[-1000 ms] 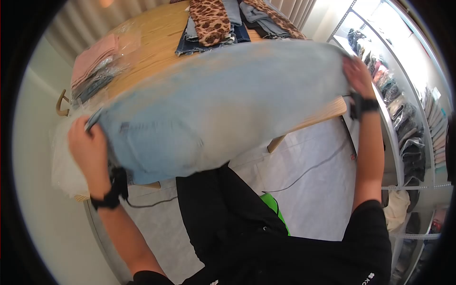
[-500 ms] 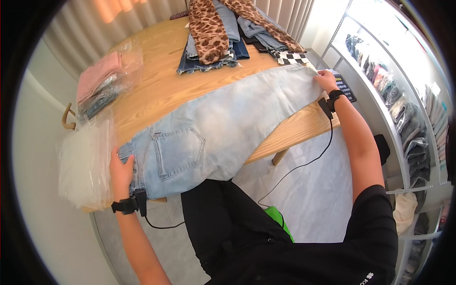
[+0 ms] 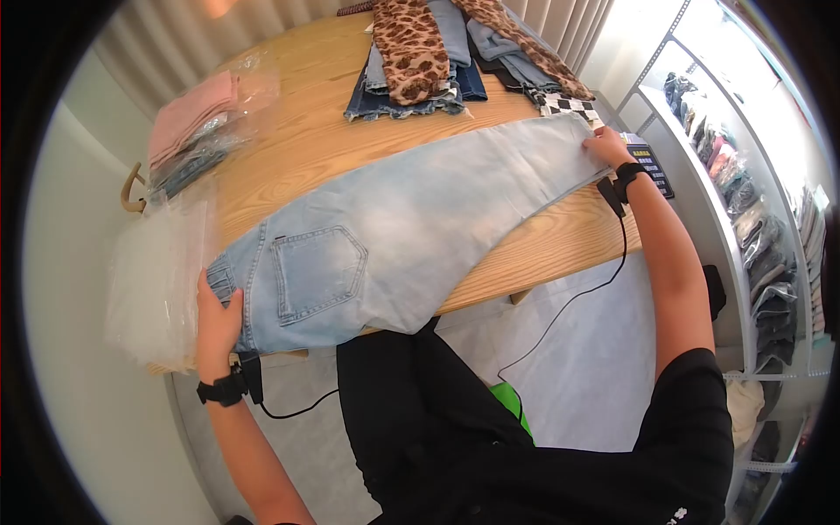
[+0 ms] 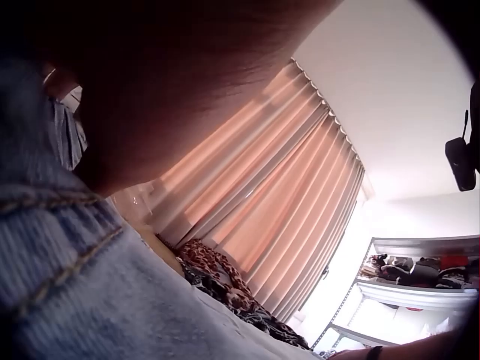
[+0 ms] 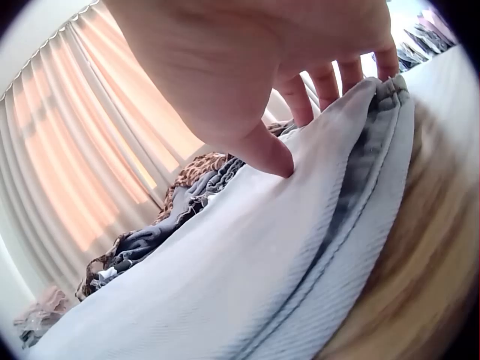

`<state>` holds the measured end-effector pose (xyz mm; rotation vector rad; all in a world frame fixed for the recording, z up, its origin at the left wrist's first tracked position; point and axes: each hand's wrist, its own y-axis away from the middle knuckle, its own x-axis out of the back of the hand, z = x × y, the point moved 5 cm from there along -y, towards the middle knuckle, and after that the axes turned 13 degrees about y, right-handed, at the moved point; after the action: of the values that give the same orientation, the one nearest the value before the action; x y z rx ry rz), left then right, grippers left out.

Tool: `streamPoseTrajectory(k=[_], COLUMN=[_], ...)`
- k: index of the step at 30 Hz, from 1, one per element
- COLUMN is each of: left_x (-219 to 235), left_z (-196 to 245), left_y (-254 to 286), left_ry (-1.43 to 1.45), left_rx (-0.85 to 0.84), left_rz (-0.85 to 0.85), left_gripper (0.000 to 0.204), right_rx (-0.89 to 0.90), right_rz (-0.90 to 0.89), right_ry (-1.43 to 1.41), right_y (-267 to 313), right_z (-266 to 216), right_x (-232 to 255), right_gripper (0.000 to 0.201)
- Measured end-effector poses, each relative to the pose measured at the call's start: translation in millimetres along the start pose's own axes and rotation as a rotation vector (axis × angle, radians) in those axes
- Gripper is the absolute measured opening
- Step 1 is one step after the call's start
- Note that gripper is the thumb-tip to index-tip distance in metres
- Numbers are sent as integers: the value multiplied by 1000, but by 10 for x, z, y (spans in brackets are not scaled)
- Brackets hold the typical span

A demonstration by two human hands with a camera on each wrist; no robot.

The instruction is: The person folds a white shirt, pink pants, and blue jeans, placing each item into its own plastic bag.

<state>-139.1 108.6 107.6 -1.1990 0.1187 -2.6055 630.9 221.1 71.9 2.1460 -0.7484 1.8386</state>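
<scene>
Light blue jeans (image 3: 411,201), folded lengthwise with a back pocket facing up, lie across the near part of the wooden table (image 3: 289,131). At the elastic waistband, my left hand (image 3: 219,324) grips the end, thumb on top; in the left wrist view this hand (image 4: 165,90) is dark and close, and its fingertips are mostly hidden. Holding the leg's far end by the hem, my right hand (image 3: 608,149) has its thumb on the upper face. The right wrist view shows this hand (image 5: 262,67) with its fingers at the edge of the pale leg (image 5: 247,210).
Leopard-print cloth (image 3: 409,52) and other denim are piled at the back. Bagged pink clothing (image 3: 192,114) and clear plastic bags (image 3: 162,280) lie at the left. A dark printed card (image 3: 652,171) is beyond my right hand. Shelves (image 3: 700,192) stand right; a cable (image 3: 560,315) hangs below.
The jeans came down from the air, where they were blurred, onto the table. Since half a second ago they have shifted slightly left, both hands staying at their ends.
</scene>
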Motion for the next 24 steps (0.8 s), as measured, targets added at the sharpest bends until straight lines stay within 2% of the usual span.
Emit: streamPoseTrajectory(k=[1, 2, 6, 8, 9, 11, 13, 15, 16, 17, 18, 19, 20, 21, 22, 24], left_x=[-12, 17, 84, 52, 44, -27, -173, -317, -374, -427, -475, -533, -582, -613, -623, -634], left_z=[99, 132, 331, 428, 479, 611, 682, 676, 736, 797, 827, 890, 941, 953, 994, 949], left_y=[75, 118, 323, 503, 618, 818, 990, 1059, 1065, 1066, 1069, 1076, 1073, 1051, 1031, 965], left_ry=[-1, -2, -21, -56, -144, -231, -363, -330, -283, -237, -231, -211, -192, -187, -189, -191], left_rx=[78, 81, 82, 66, 9, -50, -5, -18, -68, -117, -108, -168, -226, -214, -264, -309], left_rz=[-112, -114, -125, -130, -95, -61, -107, -109, -116, -121, -118, -131, -141, -132, -81, -29], left_gripper=[69, 69, 64, 62, 61, 60, 60, 59, 58, 57, 57, 55, 53, 53, 45, 38], right_rx=[-78, -57, -41, -149, -150, -113, -143, -130, -165, -159, -137, -112, -71, -28, 36, 142], right_rz=[-135, -218, -233, -412, -417, -613, -548, -471, -385, -385, -191, 1, 13, 25, 70, 158], right_ry=[-91, -168, -174, 84, 87, -186, -188, -623, -653, -645, -533, -419, -406, -394, -372, -325], right_y=[28, 44, 58, 292, 377, 561, 575, 488, 453, 434, 410, 398, 425, 449, 517, 788], right_z=[14, 28, 175, 111, 152, 213, 354, 513, 600, 649, 676, 675, 575, 478, 323, -144], right_x=[-16, -27, -7, 233, 297, 325, 389, 476, 582, 655, 833, 1008, 1148, 1301, 1453, 1765], right_gripper=[43, 42, 41, 42, 42, 51, 57, 57, 47, 47, 48, 49, 46, 42, 36, 35])
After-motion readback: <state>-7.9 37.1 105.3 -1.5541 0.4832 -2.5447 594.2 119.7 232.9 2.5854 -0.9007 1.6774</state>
